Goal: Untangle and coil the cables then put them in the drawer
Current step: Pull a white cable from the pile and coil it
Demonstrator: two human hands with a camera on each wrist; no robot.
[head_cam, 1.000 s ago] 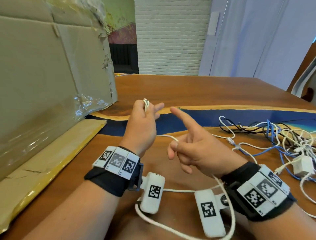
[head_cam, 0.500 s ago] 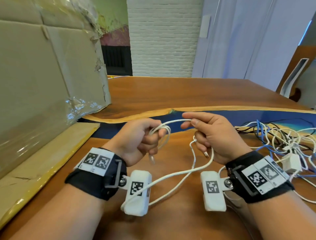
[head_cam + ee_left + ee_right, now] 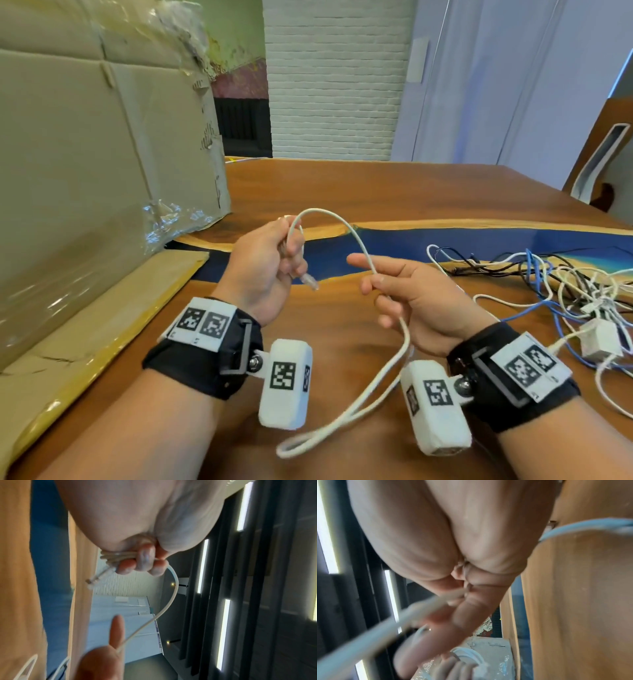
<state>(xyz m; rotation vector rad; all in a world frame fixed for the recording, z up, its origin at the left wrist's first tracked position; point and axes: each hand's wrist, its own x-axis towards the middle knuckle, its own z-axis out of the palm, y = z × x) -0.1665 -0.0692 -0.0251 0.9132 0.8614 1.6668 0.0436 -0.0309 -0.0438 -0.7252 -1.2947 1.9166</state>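
Observation:
My left hand grips a small coil of white cable above the wooden table, and a clear plug dangles below the fist. From the coil, the white cable arcs up and over to my right hand. That hand holds the cable between thumb and curled fingers, with the index finger stretched out. Below it the cable drops into a long loop near my wrists. The right wrist view is blurred and shows the cable crossing the fingers.
A tangle of blue, white and black cables with a white adapter lies at the right. A large cardboard box stands at the left on a flat cardboard sheet. A chair stands beyond the table's right edge.
My right hand has moved away from the left and lower, drawing out a longer arc of cable, and its index finger has straightened. The left hand has risen slightly, still holding the coil.

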